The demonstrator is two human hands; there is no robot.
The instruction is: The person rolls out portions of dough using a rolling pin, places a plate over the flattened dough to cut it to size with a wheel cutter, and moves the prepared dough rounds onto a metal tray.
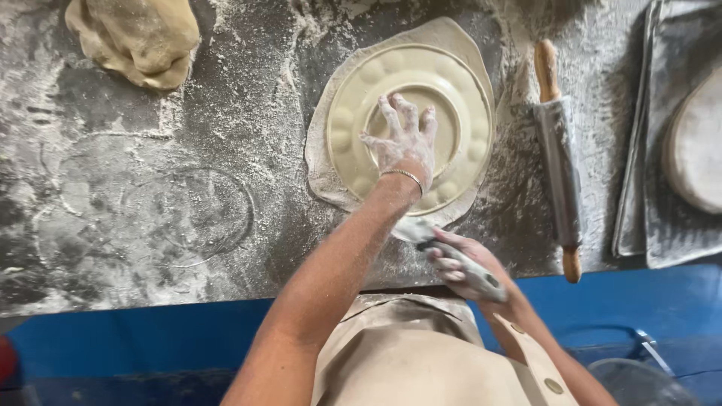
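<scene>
Left hand (404, 144): fingers spread apart, palm pressed flat on the back of an upturned cream plate (410, 124). Nothing clamped; hand and forearm floured, thin bracelet at the wrist.

Plate lies face down on a rolled sheet of dough (322, 162). The dough's edge shows all round the plate rim, widest beyond the fingertips and on the little-finger side.

Right hand (470, 267): closed round the handle of a knife (440, 240), just behind the left wrist, toward the body. The blade tip sits at the near edge of the dough sheet, by the plate rim; whether it touches the dough, cannot tell.

Out past the right hand, away from the body: a rolling pin (560, 162) with wooden handles, lying on the floured worktop (150, 195), apart from the dough. Beyond it, a grey cloth (654, 188) with a round flat piece on it.

Well off to the left hand's outer side, far corner: a lump of dough (135, 37).
</scene>
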